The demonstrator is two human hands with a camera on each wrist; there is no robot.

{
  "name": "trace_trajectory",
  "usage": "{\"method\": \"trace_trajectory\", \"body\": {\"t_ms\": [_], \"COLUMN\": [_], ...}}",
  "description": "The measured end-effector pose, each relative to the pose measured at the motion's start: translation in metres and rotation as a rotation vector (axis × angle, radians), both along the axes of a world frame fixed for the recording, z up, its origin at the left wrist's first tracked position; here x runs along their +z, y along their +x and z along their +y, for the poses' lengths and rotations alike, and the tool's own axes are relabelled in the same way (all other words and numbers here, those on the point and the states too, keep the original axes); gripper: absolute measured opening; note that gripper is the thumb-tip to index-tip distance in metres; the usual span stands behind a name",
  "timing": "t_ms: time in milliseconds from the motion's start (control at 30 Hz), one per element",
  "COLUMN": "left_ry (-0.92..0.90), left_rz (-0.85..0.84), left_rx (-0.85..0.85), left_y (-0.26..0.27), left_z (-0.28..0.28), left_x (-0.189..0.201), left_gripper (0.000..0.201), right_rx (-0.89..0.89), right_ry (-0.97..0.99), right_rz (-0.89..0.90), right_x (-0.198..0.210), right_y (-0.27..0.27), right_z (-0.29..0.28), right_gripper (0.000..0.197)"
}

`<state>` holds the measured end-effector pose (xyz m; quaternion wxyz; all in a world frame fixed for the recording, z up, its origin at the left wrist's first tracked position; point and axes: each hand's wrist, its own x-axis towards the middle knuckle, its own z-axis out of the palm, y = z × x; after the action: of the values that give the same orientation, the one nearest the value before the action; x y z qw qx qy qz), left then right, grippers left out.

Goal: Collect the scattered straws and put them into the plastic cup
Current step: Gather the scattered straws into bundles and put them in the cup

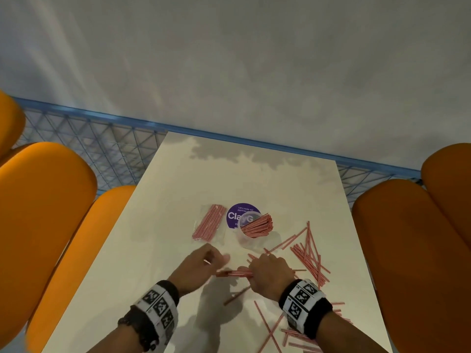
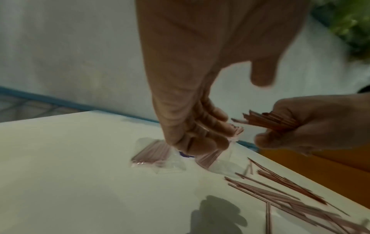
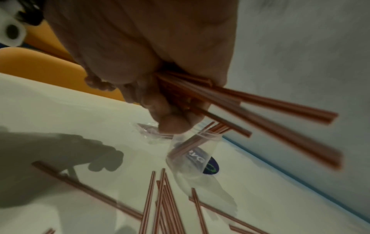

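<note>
My right hand grips a bundle of red-and-white striped straws held level just above the white table; the right wrist view shows the fist closed round the bundle. My left hand hovers beside the bundle's left end, fingers loosely curled and holding nothing. Beyond the hands stands a clear plastic cup with many straws leaning in it. Loose straws lie scattered right of the cup and near my right forearm.
A clear bag of straws lies left of the cup, beside a round purple sticker. Orange seats flank the table on the left and right. A blue mesh fence runs behind.
</note>
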<state>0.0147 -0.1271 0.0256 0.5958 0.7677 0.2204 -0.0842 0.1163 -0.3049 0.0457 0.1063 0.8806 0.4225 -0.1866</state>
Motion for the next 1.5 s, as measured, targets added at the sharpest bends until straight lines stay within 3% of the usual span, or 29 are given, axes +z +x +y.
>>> {"method": "trace_trajectory", "body": {"t_ms": [100, 167, 233, 300, 367, 400, 500, 567, 633, 800, 933, 1000, 1100, 1200, 1267, 1333, 1433, 1500], "left_ry": [-0.298, -0.375, -0.430, -0.563, -0.809, -0.956, -1.355, -1.510, -1.579, -1.625, -1.483, -1.332, -0.783, -0.092, 0.222, 0.333, 0.311, 0.365], "left_rz": [0.030, 0.033, 0.009, -0.012, -0.016, 0.007, 0.052, 0.033, 0.004, -0.067, -0.076, -0.073, 0.005, 0.108, 0.071, 0.022, -0.005, -0.021], "left_rx": [0.249, 0.251, 0.230, 0.318, 0.425, 0.463, 0.483, 0.422, 0.385, 0.405, 0.339, 0.193, -0.163, -0.317, -0.334, -0.374, -0.410, -0.413], "left_y": [0.006, 0.015, 0.020, 0.017, 0.011, 0.007, 0.000, -0.003, -0.005, -0.008, -0.009, -0.010, -0.010, -0.004, 0.004, 0.012, 0.032, 0.055], "left_z": [-0.012, -0.032, -0.047, -0.045, -0.033, -0.028, -0.030, -0.041, -0.048, -0.045, -0.046, -0.042, -0.034, -0.033, -0.037, -0.042, -0.042, -0.033], "left_x": [0.008, 0.014, 0.022, 0.030, 0.032, 0.033, 0.040, 0.049, 0.058, 0.062, 0.064, 0.065, 0.067, 0.071, 0.064, 0.056, 0.049, 0.047], "left_gripper": [0.068, 0.071, 0.072, 0.069, 0.068, 0.069, 0.076, 0.081, 0.083, 0.083, 0.082, 0.070, 0.036, 0.053, 0.052, 0.045, 0.044, 0.024], "right_rx": [0.024, 0.053, 0.007, -0.035, -0.101, -0.190, -0.524, -0.619, -0.613, -0.544, -0.708, -0.807, -0.875, -0.710, -0.592, -0.546, -0.528, -0.503], "right_ry": [0.055, 0.082, 0.140, 0.217, 0.423, 0.580, 1.283, 1.592, 1.703, 1.708, 1.769, 1.748, 1.609, 1.223, 0.971, 0.766, 0.678, 0.629], "right_rz": [-0.028, -0.007, 0.054, 0.105, 0.244, 0.346, 0.717, 0.950, 1.025, 0.956, 0.968, 0.928, 0.800, 0.388, 0.256, 0.207, 0.173, 0.055], "right_x": [0.001, 0.001, -0.002, 0.011, 0.036, 0.058, 0.113, 0.128, 0.127, 0.111, 0.106, 0.104, 0.094, 0.070, 0.059, 0.055, 0.059, 0.061], "right_y": [-0.005, -0.018, -0.025, -0.022, -0.013, -0.011, -0.019, -0.030, -0.038, -0.052, -0.056, -0.053, -0.047, -0.040, -0.038, -0.035, -0.013, 0.017], "right_z": [0.009, 0.025, 0.035, 0.035, 0.028, 0.025, 0.027, 0.033, 0.040, 0.045, 0.048, 0.046, 0.031, 0.011, 0.003, -0.001, -0.006, -0.009], "right_gripper": [0.039, 0.026, 0.027, 0.024, 0.024, 0.037, 0.060, 0.065, 0.068, 0.054, 0.066, 0.067, 0.063, 0.052, 0.047, 0.046, 0.046, 0.044]}}
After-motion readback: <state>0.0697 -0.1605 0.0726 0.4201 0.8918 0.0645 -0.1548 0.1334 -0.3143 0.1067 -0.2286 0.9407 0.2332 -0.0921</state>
